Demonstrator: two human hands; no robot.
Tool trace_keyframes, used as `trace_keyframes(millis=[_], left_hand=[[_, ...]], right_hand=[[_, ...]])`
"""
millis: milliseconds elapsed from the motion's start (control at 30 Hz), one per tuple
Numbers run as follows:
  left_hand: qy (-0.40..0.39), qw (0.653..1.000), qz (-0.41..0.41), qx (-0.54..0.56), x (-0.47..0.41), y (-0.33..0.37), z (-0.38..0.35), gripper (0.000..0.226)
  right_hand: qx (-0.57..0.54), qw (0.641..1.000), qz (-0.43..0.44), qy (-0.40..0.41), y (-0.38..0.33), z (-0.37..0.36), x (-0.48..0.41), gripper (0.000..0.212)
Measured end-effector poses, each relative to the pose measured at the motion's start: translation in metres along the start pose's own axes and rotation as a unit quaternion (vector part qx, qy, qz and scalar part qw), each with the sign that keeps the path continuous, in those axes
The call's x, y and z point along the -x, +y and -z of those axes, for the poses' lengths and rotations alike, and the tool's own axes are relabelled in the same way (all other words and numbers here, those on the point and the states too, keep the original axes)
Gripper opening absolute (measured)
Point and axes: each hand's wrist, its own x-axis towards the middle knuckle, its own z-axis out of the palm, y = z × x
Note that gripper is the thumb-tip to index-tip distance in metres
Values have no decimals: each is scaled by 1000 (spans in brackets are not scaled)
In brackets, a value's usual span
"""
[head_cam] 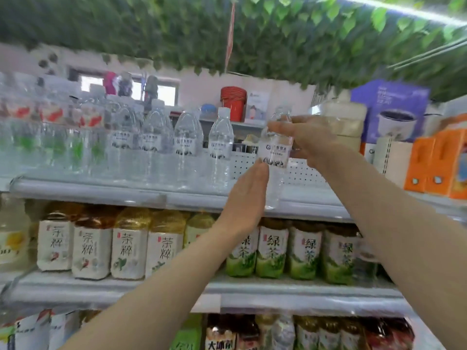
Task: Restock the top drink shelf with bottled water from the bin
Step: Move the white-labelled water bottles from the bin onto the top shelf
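Observation:
My right hand [307,137] grips a clear water bottle [275,152] with a white label around its upper half, holding it upright just above the front edge of the top shelf [151,192]. With straight fingers, my left hand [246,195] touches the bottle's left side below the label. A row of matching water bottles [187,145] stands on the top shelf to the left, the nearest one [221,145] a short gap away. The bin is out of sight.
Tea bottles [129,243] fill the shelf below, and more drinks [303,332] stand lower down. Orange cartons [439,162] and a purple box [389,109] sit to the right of the top shelf. A red container [233,103] stands behind. Green leaves [278,34] hang overhead.

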Motion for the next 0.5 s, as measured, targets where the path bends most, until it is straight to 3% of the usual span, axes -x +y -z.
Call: trace_keyframes(millis=[233, 367, 500], left_hand=[[29, 999, 28, -21, -83, -23, -22, 64], [38, 997, 64, -23, -105, -35, -22, 29], [27, 994, 86, -55, -125, -47, -18, 44]], right_hand=[[-11, 999, 34, -26, 33, -7, -89, 21], [-1, 998, 33, -48, 60, -27, -120, 24], [-18, 997, 33, -64, 80, -45, -141, 24]])
